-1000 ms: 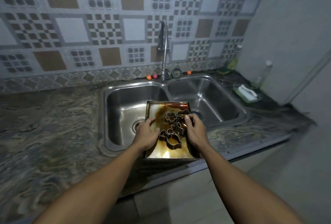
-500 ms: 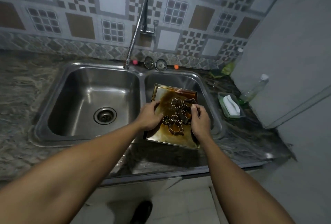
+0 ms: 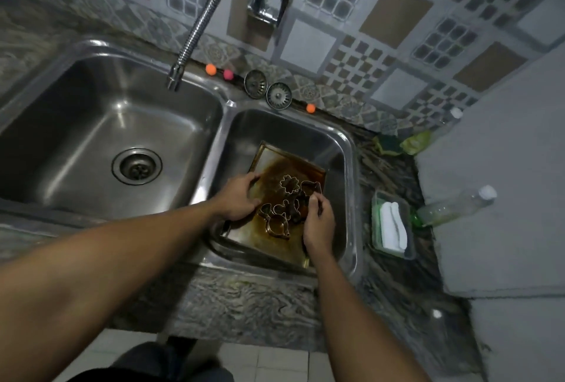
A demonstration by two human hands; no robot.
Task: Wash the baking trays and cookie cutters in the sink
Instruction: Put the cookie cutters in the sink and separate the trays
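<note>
A brown-stained metal baking tray (image 3: 269, 247) lies tilted inside the right basin (image 3: 339, 149) of a steel double sink. Several metal cookie cutters (image 3: 289, 184) sit on the tray's dirty middle. My left hand (image 3: 238, 200) grips the tray's left edge, thumb on top. Gripping the right edge is my right hand (image 3: 318, 222), its fingers curled over the rim beside the cutters. The tray's near right corner is hidden under my right wrist.
The left basin (image 3: 76, 100) holds only its drain. A flexible tap spout (image 3: 198, 24) hangs over the divider. Two strainer plugs (image 3: 267, 89) and small coloured balls line the back ledge. A soap dish (image 3: 393, 227), a plastic bottle (image 3: 455, 206) and a green sponge (image 3: 386, 144) stand on the right counter.
I have carried the tray with its cutters from above the sink's front rim to the right and down into the right basin. Both hands keep their hold.
</note>
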